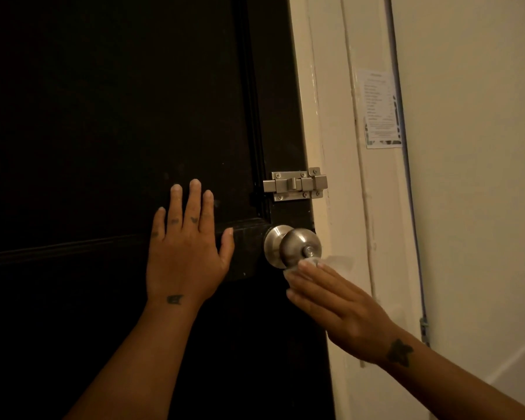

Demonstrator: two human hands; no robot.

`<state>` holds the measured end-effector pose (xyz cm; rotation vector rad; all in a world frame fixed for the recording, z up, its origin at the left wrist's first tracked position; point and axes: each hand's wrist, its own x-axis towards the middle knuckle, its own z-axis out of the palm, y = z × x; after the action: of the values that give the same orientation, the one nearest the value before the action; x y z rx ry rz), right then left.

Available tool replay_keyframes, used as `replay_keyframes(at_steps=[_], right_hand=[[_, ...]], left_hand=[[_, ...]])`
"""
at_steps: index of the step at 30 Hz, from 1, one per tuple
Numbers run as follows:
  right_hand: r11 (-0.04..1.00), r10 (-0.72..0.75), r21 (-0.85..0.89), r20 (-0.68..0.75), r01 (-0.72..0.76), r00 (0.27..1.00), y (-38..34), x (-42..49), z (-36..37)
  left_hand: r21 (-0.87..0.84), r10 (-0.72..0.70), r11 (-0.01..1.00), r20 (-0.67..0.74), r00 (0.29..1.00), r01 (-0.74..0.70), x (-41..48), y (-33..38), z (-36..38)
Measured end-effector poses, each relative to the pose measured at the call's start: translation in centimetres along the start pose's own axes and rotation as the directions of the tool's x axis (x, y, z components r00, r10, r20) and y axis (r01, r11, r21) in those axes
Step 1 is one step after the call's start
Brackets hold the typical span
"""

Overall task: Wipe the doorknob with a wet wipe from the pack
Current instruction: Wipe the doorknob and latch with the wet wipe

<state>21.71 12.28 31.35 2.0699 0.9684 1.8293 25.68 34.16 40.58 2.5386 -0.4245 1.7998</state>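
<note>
A round brushed-metal doorknob (297, 244) sticks out from the right edge of a dark door (109, 122). My right hand (337, 307) comes in from the lower right and holds a white wet wipe (331, 262) under its fingers, pressed against the knob's lower right side. Part of the wipe shows as a pale flap to the right of the knob. My left hand (185, 247) lies flat on the door with fingers spread, just left of the knob and not touching it. The wipe pack is not in view.
A metal slide bolt (296, 184) sits just above the knob, bridging the door and the cream door frame (340, 147). A printed paper notice (381, 109) is stuck on the frame. A blue cable (412, 222) runs down the wall on the right.
</note>
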Motion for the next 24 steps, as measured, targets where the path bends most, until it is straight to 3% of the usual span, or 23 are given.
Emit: replay_keyframes(at_steps=[2,4,7,9,14,19,24], right_hand=[[0.999,0.034,0.028,-0.072,-0.032,0.997,0.0,-0.4,-0.6],[0.983,0.167,0.109,-0.205,-0.147,0.965,0.1,0.3,-1.5],[0.861,0.490,0.337,-0.345,-0.381,0.801,0.9,3.0,-2.6],[0.754,0.631,0.461,-0.310,-0.469,0.711,1.3,4.9,-2.9],[0.754,0.505,0.479,0.014,-0.449,0.863,0.2,5.6,-1.0],[0.621,0.556,0.660,0.008,-0.422,0.831,0.9,3.7,-1.2],[0.621,0.636,0.595,-0.001,-0.510,0.772,2.2,2.1,-1.8]], left_hand=[[-0.004,-0.004,1.000,-0.001,1.000,0.004,0.0,0.1,0.0],[-0.010,-0.008,1.000,-0.003,1.000,0.008,0.0,0.1,0.1],[-0.014,-0.007,1.000,-0.007,1.000,0.006,0.0,0.1,0.1],[-0.015,-0.008,1.000,-0.006,1.000,0.008,0.1,0.1,0.1],[-0.003,-0.006,1.000,-0.007,1.000,0.006,0.0,0.1,-0.1],[0.003,-0.008,1.000,-0.012,1.000,0.008,0.2,0.1,-0.1],[0.016,-0.007,1.000,-0.012,1.000,0.007,0.2,-0.1,-0.1]])
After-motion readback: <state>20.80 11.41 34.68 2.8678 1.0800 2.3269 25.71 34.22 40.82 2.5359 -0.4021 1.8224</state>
